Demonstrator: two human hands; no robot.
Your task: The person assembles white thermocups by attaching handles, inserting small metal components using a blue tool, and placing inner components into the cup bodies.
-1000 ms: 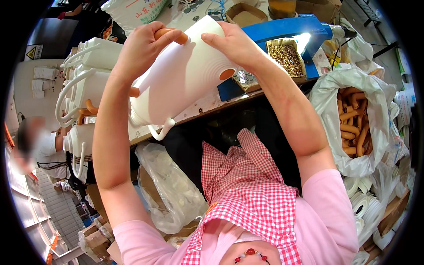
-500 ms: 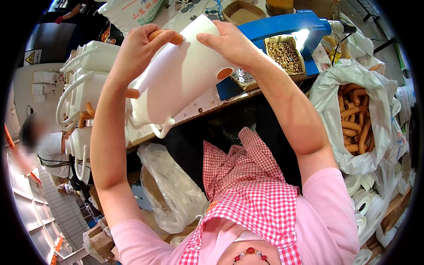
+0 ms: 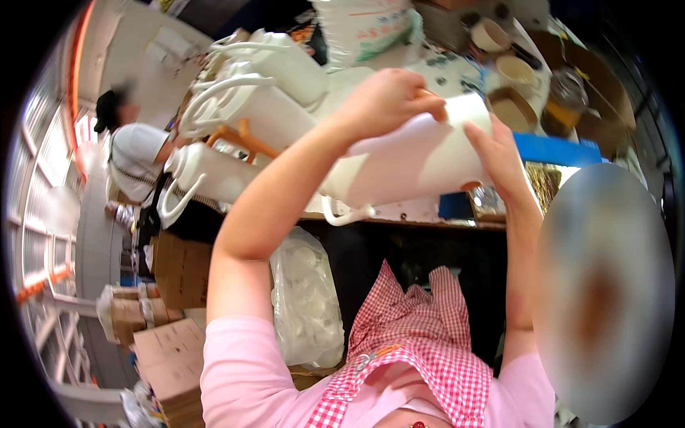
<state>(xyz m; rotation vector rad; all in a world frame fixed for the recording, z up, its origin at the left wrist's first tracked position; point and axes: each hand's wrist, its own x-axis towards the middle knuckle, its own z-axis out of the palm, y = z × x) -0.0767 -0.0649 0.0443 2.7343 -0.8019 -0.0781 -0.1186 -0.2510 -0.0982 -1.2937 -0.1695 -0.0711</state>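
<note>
In front of me is a large white plastic container (image 3: 407,167), lying nearly level with a white curved handle (image 3: 342,215) at its left lower end. My left hand (image 3: 389,103) is closed round a short orange-brown tube (image 3: 426,93) at the container's upper side. My right hand (image 3: 501,153) grips the container's right end, its thumb on the near face and its fingers mostly hidden behind. Low on the body, near that hand, shows a small orange-brown spot (image 3: 470,185). Whether the tube's end sits in the wall is hidden by my left fingers.
Several similar white containers (image 3: 267,107) stand on the left, with an orange-brown tube (image 3: 239,137) among them. A person (image 3: 139,146) is beyond. Behind are a white sack (image 3: 364,32), cups and a jar (image 3: 565,100). A blue machine arm (image 3: 556,148) lies right. Cartons (image 3: 171,353) are stacked lower left.
The view has swung left, so the container and both hands appear farther right, and the container lies more level. My left hand stays on the tube, and my right hand stays on the container's end.
</note>
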